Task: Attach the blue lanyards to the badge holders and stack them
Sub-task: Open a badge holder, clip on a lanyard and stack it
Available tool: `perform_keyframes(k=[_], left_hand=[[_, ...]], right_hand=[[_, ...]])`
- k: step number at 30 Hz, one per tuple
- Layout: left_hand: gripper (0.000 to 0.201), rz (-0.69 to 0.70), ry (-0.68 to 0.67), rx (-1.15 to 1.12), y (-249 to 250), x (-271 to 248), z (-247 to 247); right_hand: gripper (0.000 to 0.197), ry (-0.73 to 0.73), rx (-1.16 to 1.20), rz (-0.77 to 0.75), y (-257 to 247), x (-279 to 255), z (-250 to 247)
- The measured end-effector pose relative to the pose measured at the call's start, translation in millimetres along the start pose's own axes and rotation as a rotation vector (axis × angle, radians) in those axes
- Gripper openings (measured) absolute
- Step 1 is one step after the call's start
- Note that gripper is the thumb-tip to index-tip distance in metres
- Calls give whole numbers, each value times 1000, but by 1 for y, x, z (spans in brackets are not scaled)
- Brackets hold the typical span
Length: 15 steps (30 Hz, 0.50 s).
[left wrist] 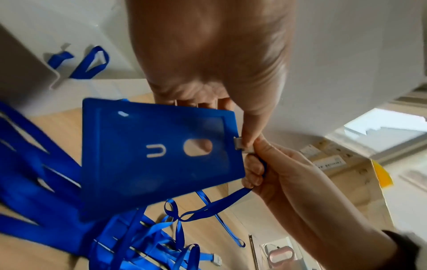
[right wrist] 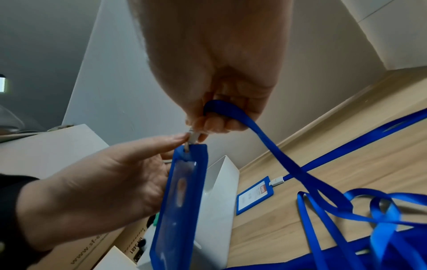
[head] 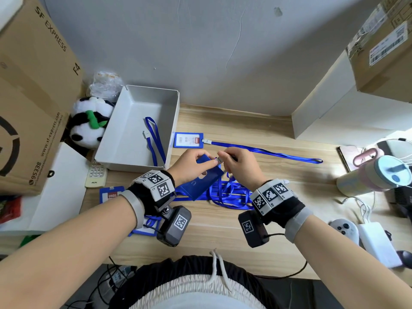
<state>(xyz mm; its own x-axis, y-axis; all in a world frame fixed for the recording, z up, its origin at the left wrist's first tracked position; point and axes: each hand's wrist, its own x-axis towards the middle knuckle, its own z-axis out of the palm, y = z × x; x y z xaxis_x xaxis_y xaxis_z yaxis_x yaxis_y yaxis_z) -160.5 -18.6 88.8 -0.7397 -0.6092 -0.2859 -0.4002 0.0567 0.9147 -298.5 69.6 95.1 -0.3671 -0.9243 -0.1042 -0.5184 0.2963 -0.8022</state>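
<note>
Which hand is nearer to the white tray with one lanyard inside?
Left. The left hand holds the badge holder just beside the white tray; the right hand, pinching the lanyard clip, is farther out.

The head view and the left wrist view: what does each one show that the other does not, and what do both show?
Only the head view shows the grey tray with one lanyard inside, the finished badge lying beyond the hands, and the toy panda.

Only the left wrist view shows the held badge holder's back closely: its oval cutout and the metal clip at its top edge.

Both show the left hand holding the blue badge holder, the right hand pinching the clip, and the lanyard pile on the table.
</note>
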Motion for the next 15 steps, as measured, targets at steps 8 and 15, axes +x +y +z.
perform_keyframes(k=[8, 15], left_hand=[[10, -72, 41, -55, 1, 2, 4], [11, -138, 77, 25, 4, 3, 10]], right_hand=[[24, 38, 107, 6, -5, -3, 3], [26, 69, 154, 31, -4, -5, 8]])
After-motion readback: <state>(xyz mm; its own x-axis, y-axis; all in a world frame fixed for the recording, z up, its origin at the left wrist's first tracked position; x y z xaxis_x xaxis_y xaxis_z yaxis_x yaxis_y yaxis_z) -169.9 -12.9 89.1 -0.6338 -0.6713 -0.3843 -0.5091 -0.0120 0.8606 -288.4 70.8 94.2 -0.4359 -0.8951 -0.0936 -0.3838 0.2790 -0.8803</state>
